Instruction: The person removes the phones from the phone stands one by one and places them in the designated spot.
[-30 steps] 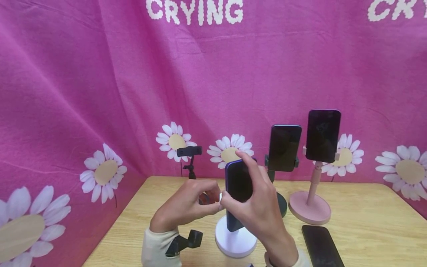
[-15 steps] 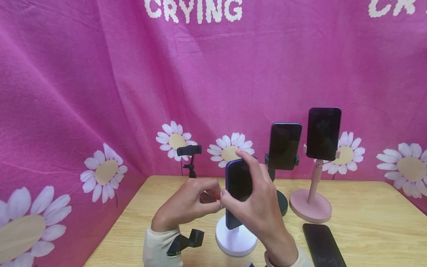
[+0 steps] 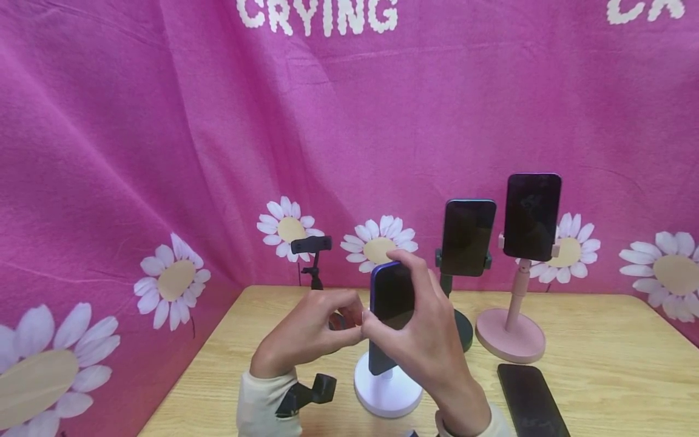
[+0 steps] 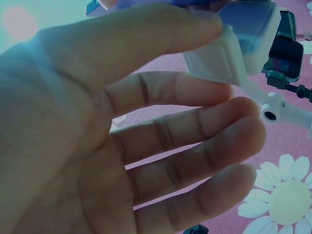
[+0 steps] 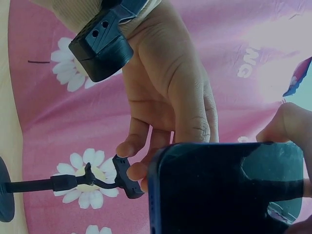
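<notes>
A pink cloth (image 3: 464,109) forms the walls behind and to the left of the work area. It carries white lettering (image 3: 349,17) along the top and six daisies (image 3: 291,229) in the head view, some partly covered. One light wooden table (image 3: 601,346) with visible grain stands against it.

Four stands are on the table: one pink stand (image 3: 510,334) at the right, one dark green stand (image 3: 463,331) just beside it, one black stand (image 3: 312,244) at the back left, and one white stand (image 3: 388,394) nearest the person.

Two hands are at the white stand. The right hand (image 3: 428,337) grips the blue phone (image 3: 390,297) by its edges, the thumb at the left edge and a finger at the top. The left hand (image 3: 306,331) pinches the white clamp (image 4: 214,61) between thumb and index finger; its other three fingers are slightly bent.

Four phones are present. The blue phone is upright and slightly tilted at the white clamp; whether it is fully seated cannot be told. One phone (image 3: 468,237) is upright in the dark green stand, another (image 3: 532,215) in the pink stand, and the last (image 3: 532,400) lies flat on the table.
</notes>
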### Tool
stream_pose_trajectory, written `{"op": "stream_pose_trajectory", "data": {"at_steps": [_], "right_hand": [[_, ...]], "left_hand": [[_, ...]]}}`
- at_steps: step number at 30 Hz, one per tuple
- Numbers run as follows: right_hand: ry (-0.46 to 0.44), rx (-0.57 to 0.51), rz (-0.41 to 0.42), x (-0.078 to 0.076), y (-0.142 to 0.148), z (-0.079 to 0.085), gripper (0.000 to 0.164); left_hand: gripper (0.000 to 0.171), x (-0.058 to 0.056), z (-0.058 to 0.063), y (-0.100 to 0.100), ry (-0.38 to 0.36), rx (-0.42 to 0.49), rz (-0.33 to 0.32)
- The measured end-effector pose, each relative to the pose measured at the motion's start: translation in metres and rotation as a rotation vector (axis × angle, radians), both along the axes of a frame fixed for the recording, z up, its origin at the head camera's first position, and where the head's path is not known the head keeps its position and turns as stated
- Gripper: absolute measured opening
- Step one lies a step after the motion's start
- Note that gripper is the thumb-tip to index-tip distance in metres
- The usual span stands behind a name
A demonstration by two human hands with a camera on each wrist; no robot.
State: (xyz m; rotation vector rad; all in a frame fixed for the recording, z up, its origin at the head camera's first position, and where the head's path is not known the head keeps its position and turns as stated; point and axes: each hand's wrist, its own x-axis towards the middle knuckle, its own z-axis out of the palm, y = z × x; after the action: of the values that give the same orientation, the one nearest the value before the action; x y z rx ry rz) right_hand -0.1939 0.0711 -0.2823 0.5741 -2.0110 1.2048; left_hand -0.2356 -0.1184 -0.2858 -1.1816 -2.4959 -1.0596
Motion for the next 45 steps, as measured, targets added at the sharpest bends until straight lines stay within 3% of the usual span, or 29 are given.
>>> {"op": "stream_pose_trajectory", "data": {"at_steps": [18, 26, 34, 45], "right_hand": [[-0.025, -0.031, 0.011, 0.01, 0.006, 0.007, 0.083], [-0.047, -0.046, 0.03, 0.014, 0.015, 0.01, 0.076], [-0.09, -0.042, -0.016, 0.015, 0.026, 0.011, 0.07], [-0.326, 0.1, -0.159, 0.022, 0.046, 0.02, 0.09]], "left_hand": [[0.014, 0.001, 0.0, 0.0, -0.001, 0.005, 0.025], [0.014, 0.002, 0.001, -0.001, -0.036, 0.005, 0.043], [0.015, 0.002, 0.0, -0.001, -0.066, 0.005, 0.064], [0.014, 0.001, 0.0, -0.001, -0.054, 0.004, 0.065]]}}
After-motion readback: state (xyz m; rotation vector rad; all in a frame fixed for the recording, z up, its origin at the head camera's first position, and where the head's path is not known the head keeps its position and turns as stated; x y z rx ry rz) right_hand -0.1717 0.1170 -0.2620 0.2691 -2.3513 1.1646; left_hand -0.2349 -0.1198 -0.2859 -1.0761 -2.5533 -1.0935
